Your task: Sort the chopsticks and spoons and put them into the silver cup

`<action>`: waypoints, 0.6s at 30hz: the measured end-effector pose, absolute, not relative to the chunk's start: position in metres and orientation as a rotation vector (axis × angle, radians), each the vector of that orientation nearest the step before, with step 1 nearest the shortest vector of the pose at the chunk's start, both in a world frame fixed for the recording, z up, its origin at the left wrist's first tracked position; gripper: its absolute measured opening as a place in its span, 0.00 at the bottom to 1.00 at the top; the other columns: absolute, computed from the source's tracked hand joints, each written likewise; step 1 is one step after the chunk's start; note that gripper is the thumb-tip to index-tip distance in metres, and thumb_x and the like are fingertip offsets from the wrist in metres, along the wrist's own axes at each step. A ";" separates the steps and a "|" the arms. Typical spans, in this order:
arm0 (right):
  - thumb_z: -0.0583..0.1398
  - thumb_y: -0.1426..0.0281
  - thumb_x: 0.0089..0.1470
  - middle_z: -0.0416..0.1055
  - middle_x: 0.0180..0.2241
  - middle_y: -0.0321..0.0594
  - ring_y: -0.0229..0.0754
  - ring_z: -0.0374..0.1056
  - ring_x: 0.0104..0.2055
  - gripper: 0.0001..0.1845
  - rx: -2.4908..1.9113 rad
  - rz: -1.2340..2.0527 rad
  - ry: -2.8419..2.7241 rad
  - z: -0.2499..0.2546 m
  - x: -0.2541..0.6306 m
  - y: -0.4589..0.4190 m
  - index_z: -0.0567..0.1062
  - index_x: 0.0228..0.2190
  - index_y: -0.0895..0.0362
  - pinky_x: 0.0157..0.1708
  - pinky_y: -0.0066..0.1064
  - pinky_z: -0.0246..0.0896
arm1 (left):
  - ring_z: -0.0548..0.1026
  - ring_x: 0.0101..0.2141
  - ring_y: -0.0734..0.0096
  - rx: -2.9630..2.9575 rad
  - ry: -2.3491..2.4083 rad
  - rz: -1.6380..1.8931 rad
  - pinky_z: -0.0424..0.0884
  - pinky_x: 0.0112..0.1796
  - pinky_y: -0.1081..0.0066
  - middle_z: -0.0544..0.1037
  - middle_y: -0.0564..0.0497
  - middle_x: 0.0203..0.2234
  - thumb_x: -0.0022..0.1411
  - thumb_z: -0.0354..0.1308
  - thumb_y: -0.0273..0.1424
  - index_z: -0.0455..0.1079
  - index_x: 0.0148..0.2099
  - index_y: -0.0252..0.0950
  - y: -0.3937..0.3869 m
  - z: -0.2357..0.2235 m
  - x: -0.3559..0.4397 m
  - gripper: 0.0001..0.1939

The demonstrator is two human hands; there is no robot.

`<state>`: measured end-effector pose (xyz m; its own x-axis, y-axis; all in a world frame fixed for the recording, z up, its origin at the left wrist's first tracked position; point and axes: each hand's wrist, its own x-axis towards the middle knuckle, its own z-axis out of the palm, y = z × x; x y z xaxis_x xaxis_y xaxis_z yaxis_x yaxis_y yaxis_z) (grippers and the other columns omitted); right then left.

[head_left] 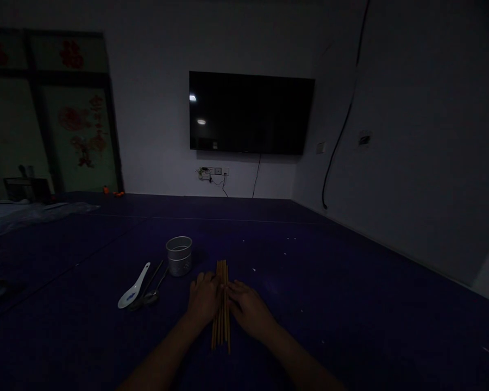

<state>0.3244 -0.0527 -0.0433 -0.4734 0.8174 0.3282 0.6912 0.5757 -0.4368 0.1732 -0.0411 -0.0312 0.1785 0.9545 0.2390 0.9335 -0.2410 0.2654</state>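
The thin brown sticks [222,321] lie flat in a bunch on the dark blue desk [318,282], right in front of the person. Their long way runs away from the person, nearly straight toward the far wall [150,136]. The far ends sit close together, and the near ends fan out a little and don't line up. The left hand [205,297] and the right hand [248,308] hold the bunch, one from each side, with bent fingers on it. Past the left hand stands an upright silver cup [180,262]. Left of the cup lies a white spoon [133,290], with a metal spoon [151,296] just beside it. A big black TV [250,117] hangs on the far wall.
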 end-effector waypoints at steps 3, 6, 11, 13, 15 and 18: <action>0.53 0.73 0.56 0.67 0.54 0.42 0.48 0.58 0.59 0.21 -1.201 0.322 -2.302 -0.045 0.324 -0.052 0.71 0.50 0.51 0.57 0.42 0.51 | 0.64 0.51 0.55 2.370 1.900 0.548 0.60 0.46 0.57 0.70 0.44 0.52 0.66 0.38 0.34 0.67 0.53 0.38 -0.043 -0.030 0.174 0.21; 0.52 0.73 0.57 0.66 0.55 0.42 0.48 0.57 0.59 0.22 -1.211 0.308 -2.306 -0.046 0.324 -0.051 0.69 0.52 0.50 0.57 0.43 0.51 | 0.64 0.51 0.56 2.376 1.904 0.536 0.60 0.46 0.57 0.69 0.44 0.53 0.66 0.37 0.33 0.67 0.54 0.38 -0.044 -0.029 0.174 0.21; 0.50 0.71 0.58 0.61 0.59 0.41 0.49 0.51 0.62 0.24 -1.261 0.282 -2.359 -0.045 0.325 -0.049 0.65 0.56 0.51 0.58 0.46 0.48 | 0.63 0.51 0.58 2.403 1.906 0.474 0.60 0.47 0.59 0.67 0.47 0.56 0.66 0.38 0.33 0.66 0.55 0.41 -0.043 -0.028 0.174 0.21; 0.49 0.69 0.59 0.59 0.60 0.41 0.50 0.48 0.63 0.25 -1.298 0.276 -2.379 -0.044 0.325 -0.048 0.63 0.57 0.52 0.58 0.47 0.47 | 0.63 0.52 0.58 2.402 1.911 0.455 0.60 0.47 0.59 0.66 0.48 0.57 0.66 0.37 0.33 0.65 0.56 0.42 -0.043 -0.028 0.173 0.22; 0.48 0.68 0.60 0.57 0.61 0.42 0.50 0.46 0.64 0.25 -1.325 0.280 -2.385 -0.044 0.326 -0.047 0.62 0.58 0.53 0.59 0.49 0.45 | 0.63 0.52 0.59 2.401 1.908 0.471 0.60 0.47 0.59 0.66 0.48 0.57 0.67 0.36 0.33 0.64 0.57 0.43 -0.042 -0.029 0.173 0.22; 0.47 0.65 0.61 0.56 0.61 0.43 0.50 0.45 0.64 0.26 -1.345 0.302 -2.384 -0.043 0.326 -0.048 0.60 0.59 0.54 0.59 0.49 0.43 | 0.63 0.52 0.58 2.404 1.910 0.490 0.60 0.47 0.59 0.66 0.48 0.57 0.66 0.37 0.33 0.64 0.57 0.42 -0.041 -0.031 0.173 0.22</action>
<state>0.3261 -0.0481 -0.0434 -0.4665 0.8557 0.2239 0.7728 0.5175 -0.3674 0.1733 -0.0414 -0.0310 0.1955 0.9549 0.2236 0.9446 -0.2447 0.2187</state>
